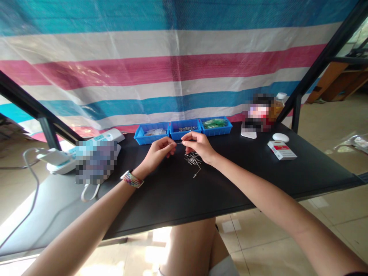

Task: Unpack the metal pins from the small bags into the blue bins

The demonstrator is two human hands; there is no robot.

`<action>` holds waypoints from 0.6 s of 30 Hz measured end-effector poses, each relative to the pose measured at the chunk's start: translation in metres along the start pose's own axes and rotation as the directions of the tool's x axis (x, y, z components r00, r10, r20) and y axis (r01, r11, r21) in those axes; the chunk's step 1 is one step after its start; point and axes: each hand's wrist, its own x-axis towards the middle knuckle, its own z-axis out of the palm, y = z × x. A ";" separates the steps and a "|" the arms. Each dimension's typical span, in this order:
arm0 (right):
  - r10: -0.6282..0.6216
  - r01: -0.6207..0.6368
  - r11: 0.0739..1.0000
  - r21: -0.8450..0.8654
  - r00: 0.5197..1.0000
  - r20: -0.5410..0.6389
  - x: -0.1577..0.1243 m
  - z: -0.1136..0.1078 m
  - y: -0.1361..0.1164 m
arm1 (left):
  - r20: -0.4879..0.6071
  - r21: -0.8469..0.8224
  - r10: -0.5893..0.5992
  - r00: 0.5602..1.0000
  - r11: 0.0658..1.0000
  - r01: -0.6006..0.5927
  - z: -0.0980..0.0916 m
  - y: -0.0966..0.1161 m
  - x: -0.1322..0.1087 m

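Black surface (155, 203): one pin, two hands

Pin (178, 143): before bins (176, 135); left hand (163, 149) and right hand (199, 146), fingers apparently pinching one end each. Loose pins (192, 159): beside right hand. Handling, advised: light pinch, ends aligned.

A person is wearing a multicoloured, streak-patterned band (133, 179) with a pale, dark-edged piece at its side around the left wrist (140, 172), while a sliver of dark sleeve (355, 273) is edging the right arm (258, 188) and pale grey clothing (224, 267) is showing beside bare legs (191, 245).
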 end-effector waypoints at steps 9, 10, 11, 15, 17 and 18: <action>0.096 -0.098 0.994 0.038 0.994 0.050 -0.002 -0.002 -0.007 | -0.025 0.023 0.034 0.999 0.999 -0.033 0.000 0.002 -0.001; 0.093 -0.096 0.995 0.041 0.994 0.057 -0.002 -0.001 -0.007 | -0.027 0.025 0.037 0.999 0.999 -0.036 0.000 0.002 -0.001; 0.088 -0.091 0.995 0.046 0.994 0.062 -0.003 -0.001 -0.007 | -0.028 0.025 0.040 0.999 0.999 -0.039 0.000 0.001 -0.001; 0.076 -0.081 0.995 0.065 0.994 0.079 -0.003 -0.003 -0.004 | -0.021 0.010 0.042 0.999 0.999 -0.042 0.000 -0.006 0.001; 0.065 -0.070 0.995 0.073 0.996 0.065 0.000 -0.004 -0.003 | -0.028 0.004 0.043 0.999 0.999 -0.043 -0.001 -0.010 0.002; 0.050 -0.053 0.995 0.084 0.998 0.039 0.002 -0.005 -0.003 | -0.030 0.008 0.047 0.998 0.999 -0.047 -0.001 -0.012 0.002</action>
